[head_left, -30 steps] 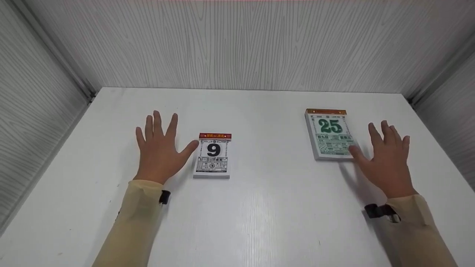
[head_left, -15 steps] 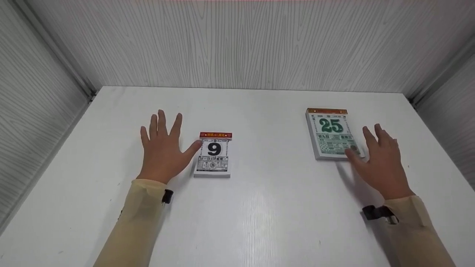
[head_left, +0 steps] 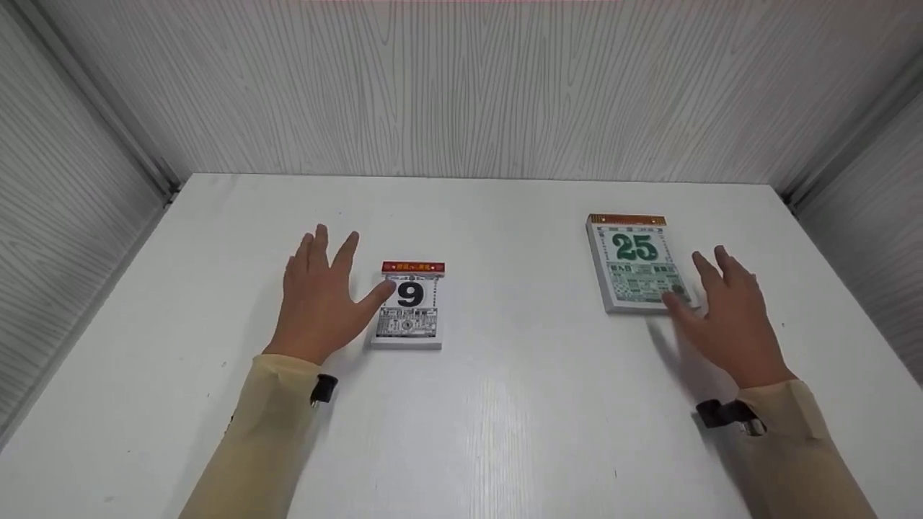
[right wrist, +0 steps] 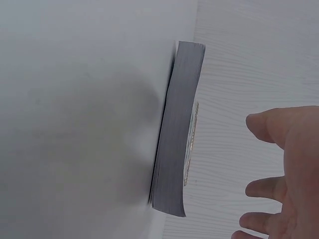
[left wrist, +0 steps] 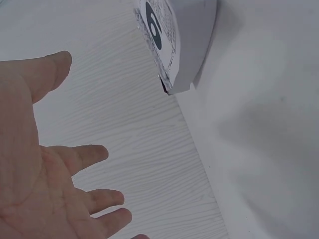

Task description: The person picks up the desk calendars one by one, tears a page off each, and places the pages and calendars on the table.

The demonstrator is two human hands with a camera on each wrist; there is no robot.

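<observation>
The left hand is at centre left of the head view, palm down, fingers straight and slightly spread, holding nothing. Its thumb reaches rightward over the left edge of the small calendar pad, near the black 9 on the top sheet; whether it actually touches the paper cannot be told. In the left wrist view the palm fills the lower left with its fingers relaxed, apart from the pad at the top of the frame.

The right hand is at centre right of the head view, also open with fingers extended and lifted a little, gripping nothing. Its thumb tip lies at the lower right corner of the larger calendar pad, which shows a green 25. In the right wrist view the fingers at the right edge stand apart from the thick side of that pad.

Both pads lie flat on the white worktop, well apart, the small one left of centre and the larger one further back at the right. Pale yellow sleeves cover both forearms, each with a dark strap at the wrist. Grey wood-grain panels wall in the worktop behind and on both sides.
</observation>
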